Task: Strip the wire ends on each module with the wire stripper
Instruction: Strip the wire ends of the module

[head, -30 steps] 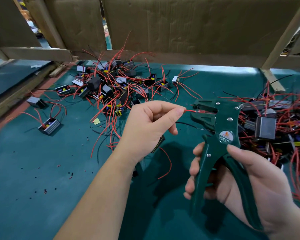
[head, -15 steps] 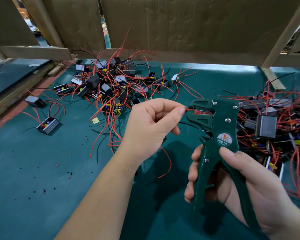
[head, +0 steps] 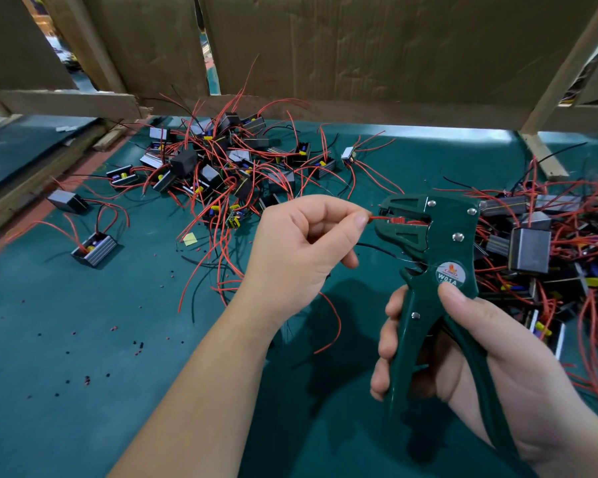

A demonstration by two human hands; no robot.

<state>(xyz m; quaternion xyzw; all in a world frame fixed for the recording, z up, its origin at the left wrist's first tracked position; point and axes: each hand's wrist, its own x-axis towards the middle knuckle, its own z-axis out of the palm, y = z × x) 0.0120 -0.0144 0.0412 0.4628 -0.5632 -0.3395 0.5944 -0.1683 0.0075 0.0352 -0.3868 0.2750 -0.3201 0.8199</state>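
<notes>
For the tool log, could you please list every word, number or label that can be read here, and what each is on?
"W01A": on the round sticker on the wire stripper.
Emblem above it on the sticker: too blurred to read. The right hand covers the sticker's lower edge.
Modules: no legible print at this size.

green bench mat (head: 83, 391), wired modules (head: 221, 167)

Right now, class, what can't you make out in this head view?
All in the head view.
Wire tip: inside the stripper head, too small to tell whether bared.
Its module: hidden behind the left hand.
Right pile: cut off by the right edge.
</notes>
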